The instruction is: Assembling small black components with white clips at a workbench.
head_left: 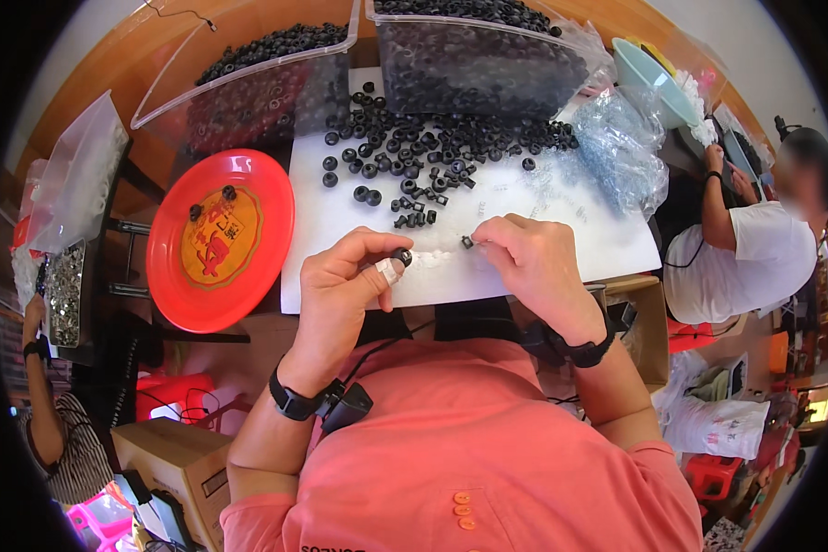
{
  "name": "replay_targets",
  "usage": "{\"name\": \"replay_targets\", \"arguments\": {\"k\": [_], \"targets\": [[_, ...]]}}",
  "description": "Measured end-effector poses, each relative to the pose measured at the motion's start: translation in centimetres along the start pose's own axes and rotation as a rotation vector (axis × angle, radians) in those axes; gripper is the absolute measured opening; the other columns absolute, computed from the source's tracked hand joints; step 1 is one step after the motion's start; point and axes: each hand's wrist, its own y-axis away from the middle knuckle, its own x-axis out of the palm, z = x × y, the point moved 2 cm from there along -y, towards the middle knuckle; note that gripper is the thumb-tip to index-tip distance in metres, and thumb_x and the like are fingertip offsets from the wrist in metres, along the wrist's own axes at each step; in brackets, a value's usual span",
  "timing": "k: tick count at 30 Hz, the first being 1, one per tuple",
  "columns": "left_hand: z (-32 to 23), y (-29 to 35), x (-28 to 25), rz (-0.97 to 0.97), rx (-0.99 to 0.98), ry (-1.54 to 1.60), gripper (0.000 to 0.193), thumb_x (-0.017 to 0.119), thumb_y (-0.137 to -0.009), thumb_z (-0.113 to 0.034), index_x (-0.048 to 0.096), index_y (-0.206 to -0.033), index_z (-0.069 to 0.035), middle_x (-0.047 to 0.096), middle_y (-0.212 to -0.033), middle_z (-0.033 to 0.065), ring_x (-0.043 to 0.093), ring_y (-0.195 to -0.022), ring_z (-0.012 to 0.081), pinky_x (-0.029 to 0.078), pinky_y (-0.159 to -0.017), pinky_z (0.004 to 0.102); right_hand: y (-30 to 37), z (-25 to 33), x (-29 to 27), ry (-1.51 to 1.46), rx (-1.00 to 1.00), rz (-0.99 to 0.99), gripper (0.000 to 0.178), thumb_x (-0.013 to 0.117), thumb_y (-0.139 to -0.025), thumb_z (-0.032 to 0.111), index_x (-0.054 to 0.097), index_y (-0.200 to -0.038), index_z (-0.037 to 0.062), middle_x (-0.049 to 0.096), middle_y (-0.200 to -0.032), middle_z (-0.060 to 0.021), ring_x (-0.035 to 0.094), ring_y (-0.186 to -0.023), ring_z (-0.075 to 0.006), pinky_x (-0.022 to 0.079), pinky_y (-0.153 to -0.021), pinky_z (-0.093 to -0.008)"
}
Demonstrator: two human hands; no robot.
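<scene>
Between the thumb and fingers of my left hand (pixel 345 281) is a round black cord-lock shell (pixel 402 257) with a hole in it. White tape wraps that thumb. My right hand (pixel 538 267), a short way to the right, pinches a small black plunger-like piece (pixel 467 242). The two pieces are apart, above the near part of a white board (pixel 340 221). Beyond my hands lies a loose pile of round black shells (pixel 405 147). Several small black plungers (pixel 416 219) lie at its near end. Tiny pale springs (pixel 529 189) are scattered to the right.
Two clear bins (pixel 248 87) (pixel 478 69) full of black parts stand behind the board. At left is a red plate (pixel 276 221) with two black pieces on it. Clear plastic bags (pixel 621 152) and a pale blue basin (pixel 649 83) are at right. People work on both sides.
</scene>
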Motion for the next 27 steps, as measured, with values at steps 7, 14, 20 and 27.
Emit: {"name": "replay_targets", "arguments": {"k": [7,14,20,27], "targets": [[0.0,0.0,0.2,-0.001,0.023,-0.042,0.021,0.062,-0.094,0.005,0.071,-0.113,0.002,0.065,-0.092,0.0012,0.055,-0.066,0.0065,0.045,-0.06,0.02,0.0,0.7,-0.4,-0.024,-0.014,-0.019,0.008,0.073,-0.081,0.012,0.065,-0.083,0.0099,0.064,-0.072,-0.0079,0.066,-0.064,-0.0302,0.05,-0.057,-0.042],[0.1,0.1,0.3,0.003,0.043,-0.058,0.022,0.062,-0.094,0.005,0.071,-0.114,0.002,0.064,-0.095,0.0018,0.055,-0.067,0.0068,0.046,-0.06,0.0199,-0.1,2.3,1.0,0.029,-0.305,-0.098,0.011,0.069,-0.072,0.007,0.065,-0.081,0.0101,0.056,-0.078,-0.0046,0.058,-0.075,-0.0256,0.044,-0.066,-0.0385],[-0.1,0.2,0.2,-0.003,0.031,-0.072,0.022,0.062,-0.094,0.005,0.071,-0.114,0.002,0.064,-0.097,0.0019,0.056,-0.068,0.0068,0.047,-0.061,0.0198,-0.2,2.1,2.4,0.071,-0.285,-0.091,0.009,0.067,-0.07,0.006,0.064,-0.078,0.0075,0.055,-0.082,-0.0062,0.055,-0.081,-0.0256,0.042,-0.07,-0.0384],[-0.2,0.2,0.2,0.007,0.022,-0.082,0.024,0.061,-0.094,0.005,0.07,-0.116,0.002,0.063,-0.097,0.0019,0.056,-0.069,0.0069,0.047,-0.062,0.0202,-0.5,2.5,3.4,0.133,-0.21,-0.197,0.009,0.067,-0.068,0.007,0.062,-0.076,0.0067,0.053,-0.082,-0.0074,0.053,-0.08,-0.0266,0.04,-0.069,-0.0396]]}}
